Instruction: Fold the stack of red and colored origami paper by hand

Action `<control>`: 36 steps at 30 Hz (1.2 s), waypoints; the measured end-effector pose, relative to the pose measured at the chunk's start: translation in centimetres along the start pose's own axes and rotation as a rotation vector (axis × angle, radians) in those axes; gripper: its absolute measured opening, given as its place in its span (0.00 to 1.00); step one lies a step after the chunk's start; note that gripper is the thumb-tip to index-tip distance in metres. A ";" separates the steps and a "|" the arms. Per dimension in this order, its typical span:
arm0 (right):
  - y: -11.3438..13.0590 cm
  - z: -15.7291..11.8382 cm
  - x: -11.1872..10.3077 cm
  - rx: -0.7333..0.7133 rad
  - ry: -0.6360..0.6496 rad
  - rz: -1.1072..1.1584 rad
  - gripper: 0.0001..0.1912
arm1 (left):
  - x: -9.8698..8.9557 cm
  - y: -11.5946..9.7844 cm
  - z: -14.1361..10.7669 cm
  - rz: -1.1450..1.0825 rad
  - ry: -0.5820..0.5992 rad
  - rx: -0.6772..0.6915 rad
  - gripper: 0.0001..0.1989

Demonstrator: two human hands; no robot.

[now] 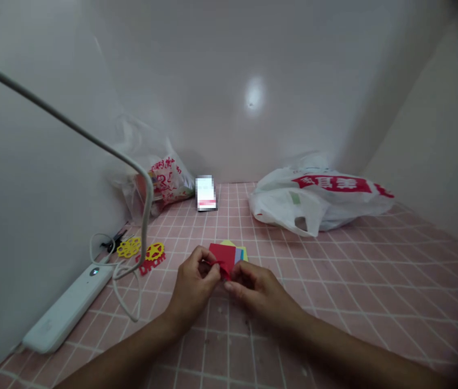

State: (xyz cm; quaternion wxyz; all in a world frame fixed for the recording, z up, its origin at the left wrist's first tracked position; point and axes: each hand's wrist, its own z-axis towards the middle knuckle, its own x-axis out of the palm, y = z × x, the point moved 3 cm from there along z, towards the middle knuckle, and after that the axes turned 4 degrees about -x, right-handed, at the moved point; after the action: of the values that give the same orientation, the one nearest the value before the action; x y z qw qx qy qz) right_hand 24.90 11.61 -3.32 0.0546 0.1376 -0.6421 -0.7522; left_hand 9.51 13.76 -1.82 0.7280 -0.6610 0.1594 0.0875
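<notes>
My left hand [200,275] is closed in a pinch on a small, dark red piece of paper [224,273], which looks folded. From the other side, the thumb and forefinger of my right hand [255,286] pinch the same piece. Just beyond the fingertips lies a flat red paper square [223,252]. Yellow, lilac and blue paper sheets [239,253] peek out from under its right and far edges. My fingers partly cover the piece between them, so its exact shape is hidden.
A white power strip [68,308] with a looping cable [145,216] lies left, near yellow cut-out gears [130,247] and red cut-out letters [152,265]. Farther back are a filled plastic bag [167,178], a lit phone [205,193] and a white bag [322,197] on pink tiles.
</notes>
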 end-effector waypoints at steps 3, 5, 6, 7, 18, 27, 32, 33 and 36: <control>0.2 -0.1 0.1 -0.014 -0.049 -0.079 0.07 | 0.3 0.0 -0.4 0.006 0.020 0.011 0.03; 0.4 -0.2 -0.1 -0.040 -0.079 -0.128 0.07 | 0.4 -0.1 -0.6 -0.019 0.010 0.016 0.07; 0.5 -0.2 -0.2 -0.055 -0.089 -0.149 0.07 | 0.4 -0.1 -0.6 -0.029 0.015 0.008 0.11; 0.6 -0.3 -0.3 -0.071 -0.090 -0.166 0.06 | 0.4 -0.1 -0.6 -0.030 0.033 -0.002 0.13; 0.2 -0.4 -0.5 -0.162 -0.119 -0.226 0.04 | 1.4 0.1 -0.6 -0.278 0.181 -0.180 0.07; 0.3 -0.1 -0.9 -0.142 -0.121 -0.243 0.05 | 1.5 0.2 -0.4 -0.315 0.263 -0.228 0.11; 0.5 -0.2 -1.0 -0.141 -0.116 -0.278 0.06 | 1.4 0.4 -0.3 -0.300 0.284 -0.213 0.11; 0.5 -0.2 -1.0 -0.140 -0.113 -0.277 0.06 | 1.4 0.3 -0.3 -0.296 0.276 -0.215 0.10; 0.7 -0.2 -1.0 -0.131 -0.104 -0.257 0.06 | 1.2 0.2 -0.2 -0.268 0.249 -0.218 0.09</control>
State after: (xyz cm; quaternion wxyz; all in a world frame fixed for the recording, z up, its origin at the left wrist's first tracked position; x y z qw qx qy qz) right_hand 25.89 11.59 -2.57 -0.0667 0.1756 -0.5707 -0.7994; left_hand 10.50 13.46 -2.45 0.6322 -0.7567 0.1482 -0.0757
